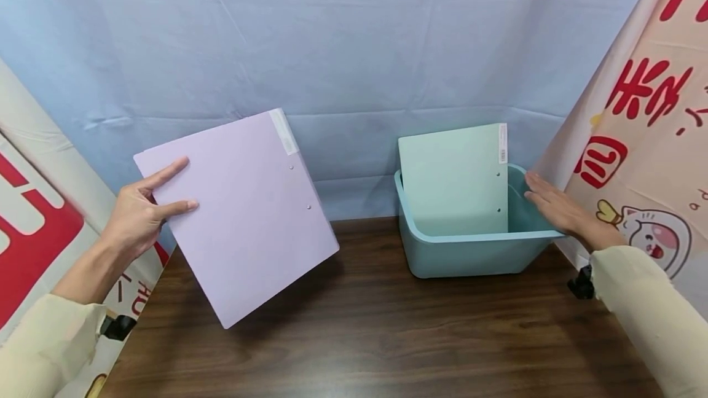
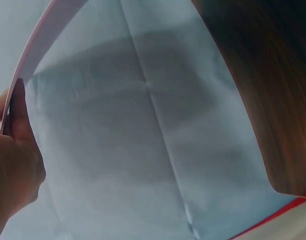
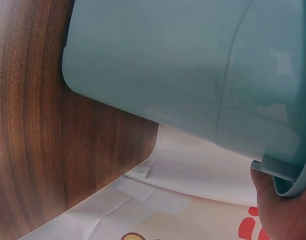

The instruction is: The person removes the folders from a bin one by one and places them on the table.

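Note:
My left hand (image 1: 133,217) pinches a lilac file folder (image 1: 243,214) by its left edge, thumb and index finger spread over the front face. The folder hangs tilted over the table, with a white label and two metal rivets along its right side. In the left wrist view the left hand (image 2: 18,160) shows at the folder's edge (image 2: 35,50). A blue-green plastic bin (image 1: 470,260) stands at the right, its right rim held by my right hand (image 1: 558,207). The right wrist view shows the thumb (image 3: 260,180) hooked under the rim. Inside the bin leans a pale green folder (image 1: 453,183).
The dark wooden table (image 1: 387,336) runs under the bin and folder. Behind it hangs a pale blue cloth (image 1: 343,48). Printed cloths with red characters close off the left (image 1: 33,220) and right (image 1: 652,140) sides.

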The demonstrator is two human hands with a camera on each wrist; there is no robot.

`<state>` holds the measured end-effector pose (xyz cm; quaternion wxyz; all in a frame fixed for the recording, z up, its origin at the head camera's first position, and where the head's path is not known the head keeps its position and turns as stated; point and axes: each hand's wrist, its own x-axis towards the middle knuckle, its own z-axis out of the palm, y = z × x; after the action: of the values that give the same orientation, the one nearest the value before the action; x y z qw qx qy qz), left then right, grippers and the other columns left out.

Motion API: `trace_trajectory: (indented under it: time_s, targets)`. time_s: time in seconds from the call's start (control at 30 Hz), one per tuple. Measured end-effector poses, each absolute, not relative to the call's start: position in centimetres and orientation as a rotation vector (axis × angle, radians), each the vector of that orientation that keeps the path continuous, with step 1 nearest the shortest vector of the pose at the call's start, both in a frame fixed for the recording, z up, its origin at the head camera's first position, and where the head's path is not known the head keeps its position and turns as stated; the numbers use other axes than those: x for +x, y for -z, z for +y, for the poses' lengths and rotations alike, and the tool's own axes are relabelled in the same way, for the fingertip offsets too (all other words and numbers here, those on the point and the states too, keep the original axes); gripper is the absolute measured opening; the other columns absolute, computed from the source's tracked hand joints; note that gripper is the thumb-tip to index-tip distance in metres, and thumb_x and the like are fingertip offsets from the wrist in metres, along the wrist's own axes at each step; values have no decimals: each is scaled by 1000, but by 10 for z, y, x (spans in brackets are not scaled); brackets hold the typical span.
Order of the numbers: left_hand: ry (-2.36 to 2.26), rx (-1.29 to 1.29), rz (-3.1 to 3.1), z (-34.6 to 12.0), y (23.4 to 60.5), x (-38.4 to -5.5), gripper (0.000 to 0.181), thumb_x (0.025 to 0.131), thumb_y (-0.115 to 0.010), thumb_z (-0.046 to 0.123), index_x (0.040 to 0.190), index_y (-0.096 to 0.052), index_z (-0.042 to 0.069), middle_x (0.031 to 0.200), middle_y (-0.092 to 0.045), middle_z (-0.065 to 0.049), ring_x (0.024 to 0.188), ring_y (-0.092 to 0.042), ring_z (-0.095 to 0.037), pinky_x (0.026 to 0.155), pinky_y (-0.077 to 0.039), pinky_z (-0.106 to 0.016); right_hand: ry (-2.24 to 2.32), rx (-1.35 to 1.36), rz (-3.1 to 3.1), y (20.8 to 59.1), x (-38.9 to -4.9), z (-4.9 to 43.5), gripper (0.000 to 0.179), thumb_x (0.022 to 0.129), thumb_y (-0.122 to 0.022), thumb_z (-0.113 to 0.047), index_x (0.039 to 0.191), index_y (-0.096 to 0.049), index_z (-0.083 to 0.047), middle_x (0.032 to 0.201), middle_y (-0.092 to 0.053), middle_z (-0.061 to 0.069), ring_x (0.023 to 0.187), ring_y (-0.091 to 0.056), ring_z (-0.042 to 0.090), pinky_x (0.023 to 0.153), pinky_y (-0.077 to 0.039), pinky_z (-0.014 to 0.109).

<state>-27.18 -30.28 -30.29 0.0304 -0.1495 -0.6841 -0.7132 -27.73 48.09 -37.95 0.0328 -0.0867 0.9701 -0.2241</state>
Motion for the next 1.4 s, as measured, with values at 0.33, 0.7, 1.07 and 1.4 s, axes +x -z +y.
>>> trace_trajectory:
  time_s: [0.33,0.7,1.07,1.4]
  targets:
    - [1764,-380,-2561,-319,308,-287,83,87,-86,2,159,-52,26,139,-59,17,100,-68,3,74,-63,-24,694,-245,2981,381,-277,481,71,116,-28,-35,167,10,-3,173,11,28,158,12,53,121,1,77]
    - [1643,-394,-2752,-335,320,-303,85,87,-88,8,161,-49,25,141,-56,19,102,-65,3,77,-63,-26,668,-255,2994,381,-277,479,70,117,-26,-36,166,8,0,172,9,30,158,10,53,122,0,76]
    - [1521,-387,-2896,-354,329,-324,84,91,-84,9,163,-44,26,157,-48,-14,106,-62,6,81,-64,-32,656,-242,2994,378,-281,481,70,117,-25,-37,166,10,-1,172,10,29,158,11,53,122,0,76]
    - [1482,-367,-2971,-363,344,-341,81,92,-79,5,163,-44,20,164,-39,-24,110,-56,2,82,-63,-31,661,-227,2984,378,-279,480,72,116,-26,-39,166,10,-2,172,12,28,158,11,53,121,1,77]
